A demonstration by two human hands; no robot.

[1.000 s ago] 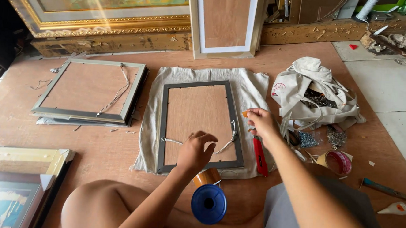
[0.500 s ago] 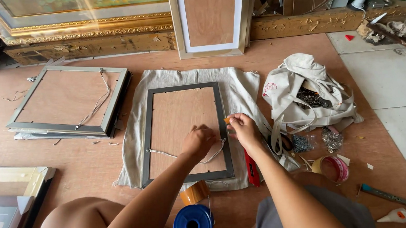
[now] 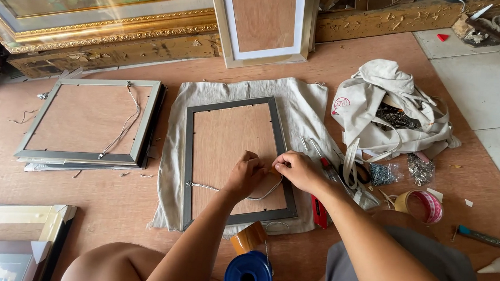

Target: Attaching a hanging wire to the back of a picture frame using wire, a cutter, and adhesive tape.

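Observation:
A dark-framed picture (image 3: 234,157) lies face down on a beige cloth (image 3: 306,112), its brown backing board up. A pale hanging cord (image 3: 218,189) runs across the board from the left rail towards the right rail. My left hand (image 3: 247,175) rests closed on the board over the cord. My right hand (image 3: 297,169) pinches the cord's end beside the frame's right rail. The two hands nearly touch.
Another face-down grey frame (image 3: 89,119) lies left. A blue spool (image 3: 247,276) and brown tape roll (image 3: 248,237) sit near my knees. A red tool (image 3: 319,211), a cloth bag (image 3: 388,108), screw packets (image 3: 382,174) and pink tape (image 3: 425,206) lie right. Gilded frames (image 3: 111,39) lean at back.
Both hands have drawn together at the frame's right rail. The right hand moved in from the frame's edge onto the cord end. The camera view has shifted slightly.

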